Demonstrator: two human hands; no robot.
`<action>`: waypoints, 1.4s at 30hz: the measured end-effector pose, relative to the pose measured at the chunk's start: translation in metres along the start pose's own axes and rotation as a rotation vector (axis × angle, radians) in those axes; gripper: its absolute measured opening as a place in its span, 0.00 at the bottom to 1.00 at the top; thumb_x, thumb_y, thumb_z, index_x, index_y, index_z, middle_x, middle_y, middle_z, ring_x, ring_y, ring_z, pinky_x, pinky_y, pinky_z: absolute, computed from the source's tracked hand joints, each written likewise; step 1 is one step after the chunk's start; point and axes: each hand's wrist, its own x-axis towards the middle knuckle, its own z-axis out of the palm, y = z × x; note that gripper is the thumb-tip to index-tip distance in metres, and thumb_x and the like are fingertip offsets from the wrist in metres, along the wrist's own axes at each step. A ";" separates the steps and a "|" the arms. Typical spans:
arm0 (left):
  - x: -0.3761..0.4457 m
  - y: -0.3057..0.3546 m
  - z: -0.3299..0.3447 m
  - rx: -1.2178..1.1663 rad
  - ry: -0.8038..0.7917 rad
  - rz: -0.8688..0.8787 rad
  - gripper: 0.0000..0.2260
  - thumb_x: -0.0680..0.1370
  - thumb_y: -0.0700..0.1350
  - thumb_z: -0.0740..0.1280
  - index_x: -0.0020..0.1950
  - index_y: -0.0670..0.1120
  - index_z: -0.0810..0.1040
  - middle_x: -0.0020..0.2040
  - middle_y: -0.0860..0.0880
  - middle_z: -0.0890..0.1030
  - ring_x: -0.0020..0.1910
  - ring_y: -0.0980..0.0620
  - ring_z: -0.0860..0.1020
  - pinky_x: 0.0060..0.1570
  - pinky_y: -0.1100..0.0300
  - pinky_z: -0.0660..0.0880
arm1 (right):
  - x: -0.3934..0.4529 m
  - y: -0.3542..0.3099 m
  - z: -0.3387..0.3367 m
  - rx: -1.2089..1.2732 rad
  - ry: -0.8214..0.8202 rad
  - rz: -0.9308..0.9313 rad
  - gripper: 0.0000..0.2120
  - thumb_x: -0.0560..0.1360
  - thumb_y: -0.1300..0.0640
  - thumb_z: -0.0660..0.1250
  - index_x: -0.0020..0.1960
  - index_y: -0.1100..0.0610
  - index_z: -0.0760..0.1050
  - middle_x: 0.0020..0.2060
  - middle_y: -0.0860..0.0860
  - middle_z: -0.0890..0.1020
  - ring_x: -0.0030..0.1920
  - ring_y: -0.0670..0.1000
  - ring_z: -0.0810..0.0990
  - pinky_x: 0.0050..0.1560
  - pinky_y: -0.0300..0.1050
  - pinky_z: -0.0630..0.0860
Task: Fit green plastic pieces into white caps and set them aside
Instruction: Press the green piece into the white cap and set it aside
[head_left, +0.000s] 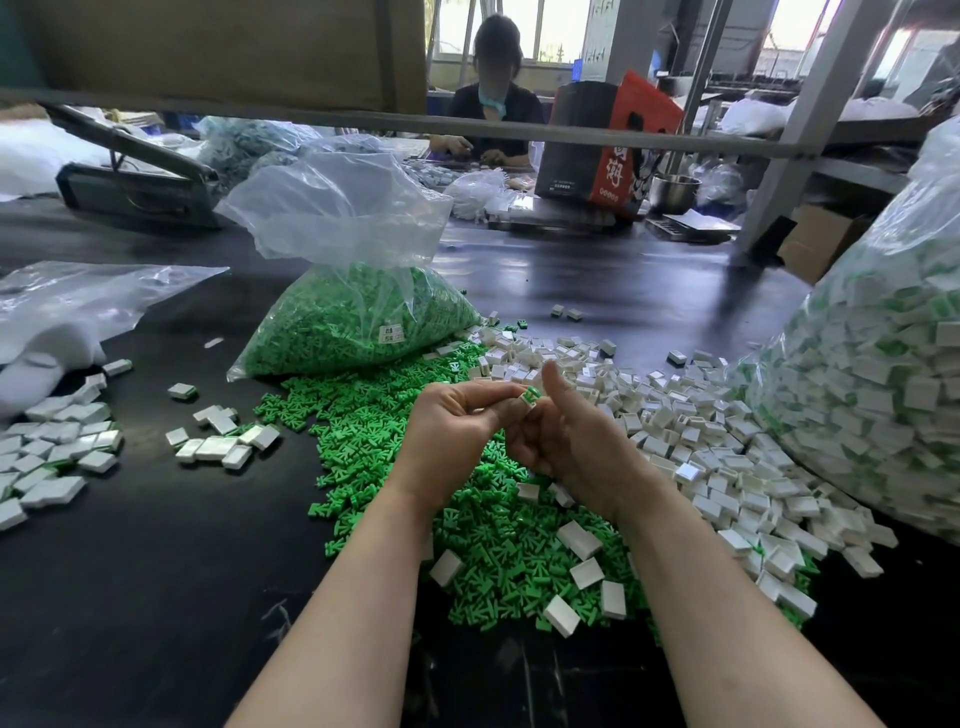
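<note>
Hands: left hand (457, 421) and right hand (576, 431) are meeting above the green heap; both are pinching one white cap (530, 398) between their fingertips; right thumb is sticking up just beside it
Cap: being held off the table; a green piece is sitting in its open face
Green pieces (395, 441): lying loose in a heap under the hands; more are filling a clear bag (358, 291) standing behind the heap
Empty caps (675, 431): spreading in a pile to the right of the green heap, touching it; a few are lying on top of the green
Finished caps (57, 452): lying scattered at the left, well apart from the hands
Large bag (883, 374): leaning at the far right, packed with white-and-green parts
Table (156, 571): dark surface carrying everything
</note>
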 end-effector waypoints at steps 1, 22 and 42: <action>0.000 0.000 0.000 0.006 0.000 0.000 0.11 0.73 0.32 0.72 0.44 0.48 0.85 0.43 0.53 0.86 0.47 0.55 0.84 0.50 0.66 0.77 | 0.000 -0.001 0.000 -0.021 -0.013 0.014 0.34 0.76 0.28 0.47 0.37 0.54 0.77 0.30 0.50 0.74 0.31 0.48 0.68 0.35 0.46 0.61; -0.001 0.002 0.002 -0.080 -0.062 0.011 0.14 0.74 0.32 0.71 0.41 0.52 0.87 0.42 0.50 0.86 0.45 0.55 0.84 0.47 0.66 0.77 | 0.002 0.005 0.002 0.080 0.033 -0.027 0.24 0.75 0.32 0.55 0.38 0.51 0.75 0.31 0.47 0.74 0.30 0.45 0.66 0.34 0.42 0.61; -0.001 0.004 0.007 -0.064 -0.041 -0.085 0.07 0.76 0.29 0.61 0.43 0.36 0.77 0.28 0.48 0.80 0.26 0.50 0.79 0.33 0.58 0.80 | 0.004 0.006 0.005 -0.043 0.069 -0.089 0.27 0.78 0.39 0.59 0.59 0.62 0.78 0.35 0.51 0.76 0.34 0.43 0.72 0.35 0.34 0.70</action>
